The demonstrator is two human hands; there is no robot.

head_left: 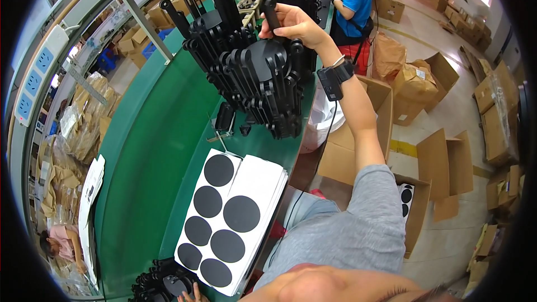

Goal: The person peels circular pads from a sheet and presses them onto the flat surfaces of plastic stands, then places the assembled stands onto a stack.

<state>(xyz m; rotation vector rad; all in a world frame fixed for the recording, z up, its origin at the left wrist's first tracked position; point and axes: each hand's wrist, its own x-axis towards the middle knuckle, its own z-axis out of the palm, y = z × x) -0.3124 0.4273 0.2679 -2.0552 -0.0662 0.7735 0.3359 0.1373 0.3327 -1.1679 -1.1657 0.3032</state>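
My right hand (299, 27), wearing a dark wristband device, reaches to the far end of the green bench. Its fingers are closed round a black bar-shaped arm (271, 15) with a rounded end, at the top of a large pile of black jointed stands (263, 64) with round bases. At the lower edge only the fingers of my left hand (193, 294) show, spread apart beside a smaller heap of black stands (168, 285); the palm is out of view. Between the hands lie white sheets (254, 176) bearing black round stickers (241, 213).
The green bench (151, 190) has a raised ledge on its left. Open cardboard boxes (358, 151) stand close on my right. A person in a blue shirt (354, 0) works beyond the pile, and another person (62, 246) is at the far left. A power strip (39, 75) hangs upper left.
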